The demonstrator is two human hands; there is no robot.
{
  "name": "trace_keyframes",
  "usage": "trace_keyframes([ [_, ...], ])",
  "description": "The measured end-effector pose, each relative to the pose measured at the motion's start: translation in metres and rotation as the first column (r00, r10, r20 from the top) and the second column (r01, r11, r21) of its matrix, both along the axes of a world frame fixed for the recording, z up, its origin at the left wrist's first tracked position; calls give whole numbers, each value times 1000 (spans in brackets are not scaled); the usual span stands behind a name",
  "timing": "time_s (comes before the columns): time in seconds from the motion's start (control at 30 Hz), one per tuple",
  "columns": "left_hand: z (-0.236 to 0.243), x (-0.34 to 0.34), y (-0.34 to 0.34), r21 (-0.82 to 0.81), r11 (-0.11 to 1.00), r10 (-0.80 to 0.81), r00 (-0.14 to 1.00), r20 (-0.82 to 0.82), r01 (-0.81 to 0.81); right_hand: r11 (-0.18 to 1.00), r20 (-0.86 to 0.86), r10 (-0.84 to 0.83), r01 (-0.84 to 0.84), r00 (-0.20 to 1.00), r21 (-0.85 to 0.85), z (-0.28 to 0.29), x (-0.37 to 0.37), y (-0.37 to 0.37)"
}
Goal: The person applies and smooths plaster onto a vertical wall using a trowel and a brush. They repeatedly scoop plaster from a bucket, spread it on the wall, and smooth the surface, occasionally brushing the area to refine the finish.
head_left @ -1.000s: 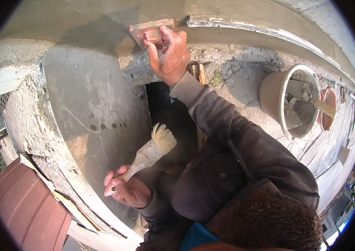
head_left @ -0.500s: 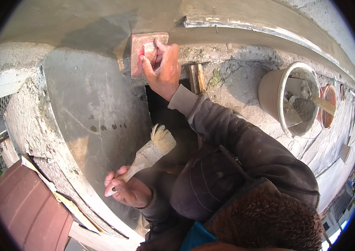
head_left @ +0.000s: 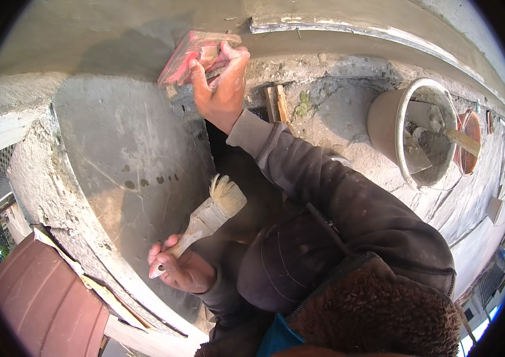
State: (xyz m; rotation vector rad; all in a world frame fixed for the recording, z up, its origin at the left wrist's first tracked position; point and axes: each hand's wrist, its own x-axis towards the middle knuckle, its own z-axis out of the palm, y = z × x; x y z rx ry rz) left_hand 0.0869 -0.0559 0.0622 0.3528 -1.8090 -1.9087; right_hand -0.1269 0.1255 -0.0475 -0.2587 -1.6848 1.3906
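Observation:
My right hand (head_left: 220, 83) is closed round the handle of a red plastering float (head_left: 175, 66), which is held against the grey plastered wall (head_left: 110, 35) at the top. The float now sits tilted, its left corner lower than its right. Lower down, my left hand (head_left: 180, 268) grips a wide paintbrush (head_left: 202, 221) by its pale handle. Its bristles point up and to the right, away from the wall and touching nothing. Below the float lies a smooth grey slab (head_left: 127, 143) with several dark wet spots.
At the right stands a bucket (head_left: 383, 122) of grey mortar with a trowel (head_left: 462, 141) in it, and an orange bucket (head_left: 469, 156) behind. A long straightedge (head_left: 347, 27) runs along the wall. Wooden pieces (head_left: 277, 104) stand beside a dark opening (head_left: 229, 156). A reddish-brown roof (head_left: 44, 297) lies lower left.
My right hand has moved the float up and left along the wall and turned it from upright to slanted. The left hand with the paintbrush has stayed nearly in place.

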Motion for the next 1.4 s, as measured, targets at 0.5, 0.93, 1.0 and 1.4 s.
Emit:
trace_keyframes([
  [0.5, 1, 2, 0, 11, 1000, 19, 1000, -22, -19, 977, -78, -46, 61, 996, 204, 29, -6, 10],
  [0.93, 1, 2, -3, 9, 1000, 9, 1000, -11, -9, 986, -149, -167, 166, 975, -23, 86, -3, 32],
  [1.0, 0, 2, -3, 15, 1000, 13, 1000, -4, -13, 987, -116, -159, 158, 980, -16, 73, -5, 24],
  [1.4, 3, 3, -5, 9, 999, 37, 999, -30, -36, 995, -53, -102, 102, 993, -9, 86, 26, 6],
])
